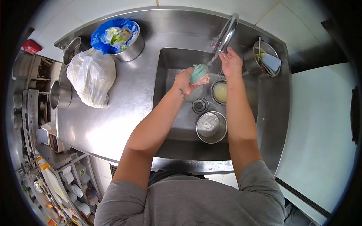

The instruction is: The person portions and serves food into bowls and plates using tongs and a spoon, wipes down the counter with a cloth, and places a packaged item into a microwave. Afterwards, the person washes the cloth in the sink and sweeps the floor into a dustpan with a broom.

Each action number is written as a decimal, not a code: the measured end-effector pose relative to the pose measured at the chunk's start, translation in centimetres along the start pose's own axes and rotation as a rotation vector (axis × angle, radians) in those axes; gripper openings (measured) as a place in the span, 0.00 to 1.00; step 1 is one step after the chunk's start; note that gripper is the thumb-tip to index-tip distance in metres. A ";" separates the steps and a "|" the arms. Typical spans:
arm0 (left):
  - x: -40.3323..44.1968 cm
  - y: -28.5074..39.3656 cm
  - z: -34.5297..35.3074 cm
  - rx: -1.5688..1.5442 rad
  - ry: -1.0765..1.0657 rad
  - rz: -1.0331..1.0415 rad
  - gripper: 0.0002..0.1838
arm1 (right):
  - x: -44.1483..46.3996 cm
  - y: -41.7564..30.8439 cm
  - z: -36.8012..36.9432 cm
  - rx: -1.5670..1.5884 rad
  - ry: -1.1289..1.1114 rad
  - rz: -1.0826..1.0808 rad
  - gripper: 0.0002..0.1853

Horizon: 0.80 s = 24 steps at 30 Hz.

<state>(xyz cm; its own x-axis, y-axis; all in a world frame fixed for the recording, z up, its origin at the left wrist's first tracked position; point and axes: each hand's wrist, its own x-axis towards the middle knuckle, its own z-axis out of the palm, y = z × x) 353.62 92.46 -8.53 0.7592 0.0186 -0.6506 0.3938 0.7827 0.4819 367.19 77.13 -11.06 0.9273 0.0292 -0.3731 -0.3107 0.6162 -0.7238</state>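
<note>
My left hand (184, 80) is wrapped round a crumpled green and pinkish cloth (199, 74) over the steel sink (169, 60). Under the curved faucet (229, 32), my right hand (231, 62) has its fingers apart and holds nothing; water runs down beside it. Below my hands in the basin lie a round container with yellowish contents (220, 92) and a metal pot (212, 137) with cloudy liquid. The drain (200, 106) lies to the left of these. A pale round item shows partly beneath my left hand.
On the left counter stand a white plastic bag (92, 77), a pot (132, 51) lined with blue plastic holding scraps, and a steel pot (60, 94). At the right corner, a metal container (252, 60) holds utensils and a sponge. Shelves with dishes (77, 190) stand lower left.
</note>
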 end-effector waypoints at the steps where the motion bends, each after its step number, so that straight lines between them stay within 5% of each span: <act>1: -0.1 0.0 -0.5 0.008 -0.011 -0.009 0.14 | -0.9 0.2 -0.1 -0.040 0.009 -0.053 0.25; 3: -0.4 -0.2 -1.0 -0.113 -0.084 -0.061 0.15 | -3.7 0.9 -0.6 -0.114 0.022 -0.158 0.23; 5: -1.3 -0.1 -0.5 -0.146 -0.067 -0.064 0.17 | -7.7 2.5 -0.3 -0.089 -0.091 -0.040 0.21; 7: -3.0 -0.2 1.2 -0.096 0.050 -0.041 0.20 | -11.0 4.6 0.1 -0.100 -0.396 0.055 0.22; 13: -1.4 -3.2 0.9 -0.377 0.107 0.132 0.09 | -14.3 6.4 2.9 -0.172 -0.136 -0.258 0.19; 15: -2.9 -3.1 2.3 -0.360 0.231 0.188 0.04 | -13.5 5.3 3.5 -0.588 -0.102 -0.674 0.16; 17: -3.9 -2.6 3.3 -0.424 0.224 0.204 0.04 | -14.1 4.3 4.0 -0.635 -0.073 -0.666 0.14; 19: -3.9 -2.5 3.7 -0.372 0.141 0.278 0.06 | -15.5 4.1 4.5 -0.296 -0.054 -0.236 0.14; 21: -3.6 -3.2 3.4 -0.203 -0.002 0.392 0.09 | -14.5 4.3 3.5 0.043 0.104 -0.049 0.10; 22: -3.8 -3.3 3.3 0.125 0.007 0.717 0.10 | -14.2 4.3 3.1 0.213 0.182 0.048 0.09; 24: -4.7 -2.9 3.4 0.818 0.032 1.332 0.13 | -14.1 4.0 2.2 0.303 -0.063 0.214 0.08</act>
<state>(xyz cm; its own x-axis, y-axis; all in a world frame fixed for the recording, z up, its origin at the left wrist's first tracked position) 350.69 87.96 -4.87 0.7702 0.4178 0.4819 -0.3554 -0.3461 0.8683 353.31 80.90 -7.37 0.8622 0.2250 -0.4538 -0.4316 0.7954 -0.4255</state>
